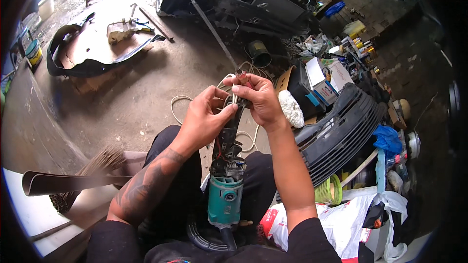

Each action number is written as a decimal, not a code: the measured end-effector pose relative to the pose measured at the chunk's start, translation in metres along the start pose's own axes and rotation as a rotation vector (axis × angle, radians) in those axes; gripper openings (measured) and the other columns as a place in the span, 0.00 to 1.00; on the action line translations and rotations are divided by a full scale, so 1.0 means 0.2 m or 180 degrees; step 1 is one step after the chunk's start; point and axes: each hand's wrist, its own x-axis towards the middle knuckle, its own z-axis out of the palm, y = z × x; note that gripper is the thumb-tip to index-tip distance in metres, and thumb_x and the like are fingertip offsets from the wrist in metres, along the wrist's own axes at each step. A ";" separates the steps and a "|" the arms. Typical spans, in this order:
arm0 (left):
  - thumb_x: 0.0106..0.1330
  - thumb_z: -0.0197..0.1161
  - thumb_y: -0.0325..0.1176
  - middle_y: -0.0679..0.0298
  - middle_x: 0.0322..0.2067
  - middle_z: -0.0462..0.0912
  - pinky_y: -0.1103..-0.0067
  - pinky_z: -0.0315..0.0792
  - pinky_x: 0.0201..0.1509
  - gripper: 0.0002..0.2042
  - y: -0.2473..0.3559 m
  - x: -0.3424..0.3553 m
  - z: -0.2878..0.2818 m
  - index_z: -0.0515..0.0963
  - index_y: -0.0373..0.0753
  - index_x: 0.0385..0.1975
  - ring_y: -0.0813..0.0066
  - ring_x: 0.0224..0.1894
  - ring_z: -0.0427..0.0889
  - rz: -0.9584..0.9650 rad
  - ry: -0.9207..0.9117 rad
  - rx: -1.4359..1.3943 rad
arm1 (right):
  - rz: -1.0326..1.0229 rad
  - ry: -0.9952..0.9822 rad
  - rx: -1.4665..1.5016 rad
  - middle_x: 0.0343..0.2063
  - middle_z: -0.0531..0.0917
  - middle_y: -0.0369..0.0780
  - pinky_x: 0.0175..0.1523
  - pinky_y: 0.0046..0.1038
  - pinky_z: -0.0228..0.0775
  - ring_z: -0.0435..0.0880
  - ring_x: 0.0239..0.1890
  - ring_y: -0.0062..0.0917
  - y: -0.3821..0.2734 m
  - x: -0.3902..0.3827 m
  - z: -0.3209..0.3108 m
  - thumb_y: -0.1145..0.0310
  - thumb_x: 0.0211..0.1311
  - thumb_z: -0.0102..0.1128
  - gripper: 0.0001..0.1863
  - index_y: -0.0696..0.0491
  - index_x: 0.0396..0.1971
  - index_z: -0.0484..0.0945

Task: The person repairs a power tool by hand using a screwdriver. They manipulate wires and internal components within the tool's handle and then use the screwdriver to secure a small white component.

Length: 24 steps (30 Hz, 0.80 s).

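A power tool that looks like an angle grinder or polisher [225,198] stands between my legs, its teal body nearest me. Its dark rear handle [225,139] points away and lies opened, with wires and inner parts showing. At the handle's far end, my left hand [204,114] pinches the pale power cord [235,95] between thumb and fingers. My right hand [261,98] grips a long screwdriver [214,31] by its reddish handle, its shaft slanting up and away. The right thumb also presses near the cord. The fingers hide exactly where cord and handle meet.
Loops of cord lie on the concrete floor ahead. A black bumper grille [341,131], cardboard boxes, a green basket [329,190] and plastic bags crowd my right. A curved black car liner [73,68] lies far left; a bristle broom [97,165] is near left. A dark bucket [258,53] stands ahead.
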 end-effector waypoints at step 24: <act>0.63 0.64 0.22 0.61 0.37 0.83 0.83 0.76 0.43 0.12 -0.09 0.06 -0.06 0.70 0.31 0.43 0.81 0.37 0.81 -0.0192 -0.0490 -0.0730 | -0.0229 -0.0127 0.0265 0.32 0.80 0.34 0.40 0.19 0.70 0.79 0.33 0.15 0.05 -0.05 0.00 0.75 0.56 0.67 0.09 0.53 0.34 0.75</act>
